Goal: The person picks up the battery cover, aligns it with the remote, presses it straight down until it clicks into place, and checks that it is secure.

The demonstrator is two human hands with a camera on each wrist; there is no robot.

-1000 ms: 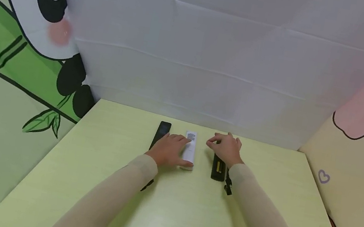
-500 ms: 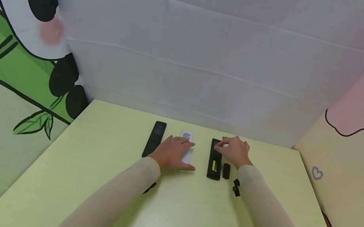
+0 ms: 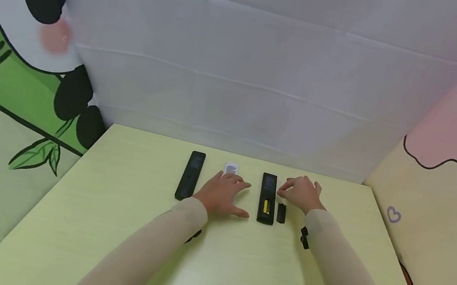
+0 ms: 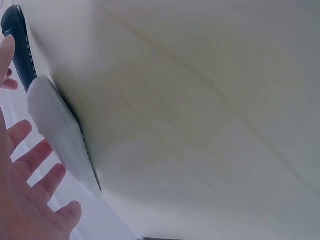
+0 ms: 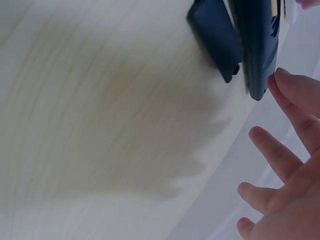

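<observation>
My left hand (image 3: pixel 224 195) spreads its fingers over a white remote control (image 3: pixel 231 167), hiding most of it. In the left wrist view, the fingertips overlap the edge of that remote (image 4: pixel 60 132). A black remote control (image 3: pixel 269 184) lies face down between my hands, its battery bay uncovered and a yellow battery (image 3: pixel 266 206) showing inside. Just right of it lies its small black battery cover (image 3: pixel 281 213). My right hand (image 3: pixel 303 194) is beside that remote's far end. Its thumb and index fingertip meet, with nothing visible between them, and the other fingers extend loosely.
Another black remote control (image 3: pixel 191 176) lies left of my left hand. The pale table (image 3: pixel 207 270) ends at a white sheet (image 3: pixel 233 113) at the back. Painted walls stand on both sides, and a black strap (image 3: pixel 305 237) is at my right wrist.
My right hand has moved rightward off the black remote, uncovering its battery bay and the loose cover beside it. My left hand has shifted slightly right over the white remote. The head view has shifted slightly.
</observation>
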